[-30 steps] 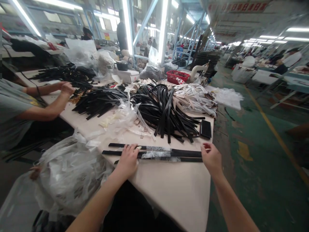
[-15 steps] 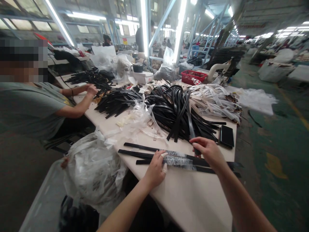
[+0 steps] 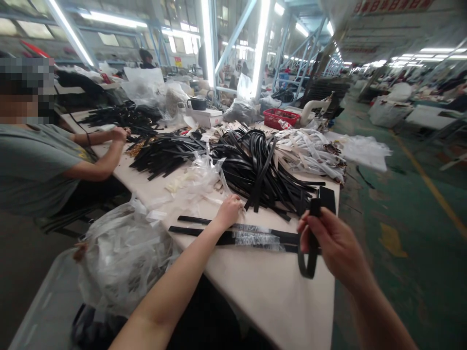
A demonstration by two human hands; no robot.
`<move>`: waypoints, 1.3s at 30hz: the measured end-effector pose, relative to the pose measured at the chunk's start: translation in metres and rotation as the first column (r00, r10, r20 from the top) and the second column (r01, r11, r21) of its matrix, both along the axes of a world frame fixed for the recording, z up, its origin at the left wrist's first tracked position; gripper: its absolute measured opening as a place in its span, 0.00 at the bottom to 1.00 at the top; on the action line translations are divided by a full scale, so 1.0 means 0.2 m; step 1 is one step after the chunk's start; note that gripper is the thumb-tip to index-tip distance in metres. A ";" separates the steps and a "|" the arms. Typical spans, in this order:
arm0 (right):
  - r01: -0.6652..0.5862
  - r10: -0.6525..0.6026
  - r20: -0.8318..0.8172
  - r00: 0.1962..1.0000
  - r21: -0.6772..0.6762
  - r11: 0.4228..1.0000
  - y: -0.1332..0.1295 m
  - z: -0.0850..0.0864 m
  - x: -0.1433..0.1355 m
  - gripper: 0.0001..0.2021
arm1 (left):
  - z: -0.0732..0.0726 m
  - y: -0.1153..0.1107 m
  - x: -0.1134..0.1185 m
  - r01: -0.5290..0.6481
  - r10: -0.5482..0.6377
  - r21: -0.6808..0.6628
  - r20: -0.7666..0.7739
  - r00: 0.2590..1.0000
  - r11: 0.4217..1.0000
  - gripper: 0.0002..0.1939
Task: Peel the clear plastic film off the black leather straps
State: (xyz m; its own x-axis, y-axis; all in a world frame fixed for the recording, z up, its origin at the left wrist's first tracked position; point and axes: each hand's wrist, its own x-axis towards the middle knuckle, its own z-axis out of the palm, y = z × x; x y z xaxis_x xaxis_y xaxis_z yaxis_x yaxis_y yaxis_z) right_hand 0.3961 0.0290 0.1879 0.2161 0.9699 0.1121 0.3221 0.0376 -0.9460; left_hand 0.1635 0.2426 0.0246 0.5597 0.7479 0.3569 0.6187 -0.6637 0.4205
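Observation:
Several black straps point(image 3: 197, 232) lie side by side across the near part of the table, with clear crinkled plastic point(image 3: 257, 239) around their middles. Just above them my left hand point(image 3: 229, 211) reaches to the edge of the white plastic wrapping point(image 3: 204, 170); its fingers are bent, and what they hold, if anything, is too small to name. A looped black strap point(image 3: 308, 262) hangs from my right hand point(image 3: 321, 228), whose fingers are closed round it over the right end of the laid straps. Beyond my hands lies a big pile of black straps point(image 3: 255, 165).
A dark phone-like object point(image 3: 327, 198) lies at the table's right edge. White straps point(image 3: 306, 150) and a red basket point(image 3: 280, 118) are farther back. A person point(image 3: 40, 155) works at the left. A plastic bag point(image 3: 120, 253) bulges beside the table's left edge.
My left hand has left the plastic-wrapped straps and moved up toward the white wrapping. My right hand has risen slightly, now with a strap looped in it. The whole view has shifted a little.

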 end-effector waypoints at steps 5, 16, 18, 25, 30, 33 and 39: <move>0.077 -0.044 0.286 0.957 -0.102 0.992 0.31 -0.36 -0.29 0.14 | 0.04 -0.08 -0.04 0.076 -0.077 0.029 0.012 0.997 0.997 0.14; 0.141 -0.067 0.389 0.919 -0.167 0.976 0.50 -0.68 -0.50 0.09 | 0.11 -0.26 -0.14 0.094 -0.097 0.042 0.094 0.991 0.995 0.10; 0.159 -0.090 0.367 0.926 -0.162 0.974 0.48 -0.69 -0.50 0.09 | 0.11 -0.29 -0.15 0.070 -0.070 0.011 0.171 0.983 0.998 0.12; 0.141 -0.120 0.134 0.984 -0.159 0.977 0.42 -0.68 -0.47 0.13 | 0.06 -0.44 -0.08 0.046 0.587 -0.779 0.508 0.630 0.625 0.11; 0.129 -0.155 -0.106 0.982 -0.217 0.968 0.33 -0.71 -0.51 0.18 | 0.03 -0.52 0.02 0.346 0.647 -0.859 0.512 0.565 0.377 0.15; 0.120 -0.184 -0.235 0.954 -0.265 0.957 0.29 -0.73 -0.54 0.19 | 0.04 -0.55 0.03 0.429 0.670 -0.841 0.528 0.522 0.330 0.15; 0.044 -0.163 -0.401 0.902 -0.291 0.956 0.21 -0.69 -0.55 0.18 | 0.04 -0.55 0.02 0.424 0.753 -0.838 0.516 0.407 0.345 0.14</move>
State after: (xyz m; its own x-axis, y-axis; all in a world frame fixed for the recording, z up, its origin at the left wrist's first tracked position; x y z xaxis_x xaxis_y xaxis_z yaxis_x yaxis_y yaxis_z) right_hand 0.2858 0.0710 0.0500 0.2855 0.9193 -0.2710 -0.1151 -0.2478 -0.9619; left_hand 0.1667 0.1326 0.0322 0.2563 0.8793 -0.4013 -0.3695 0.4728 0.8000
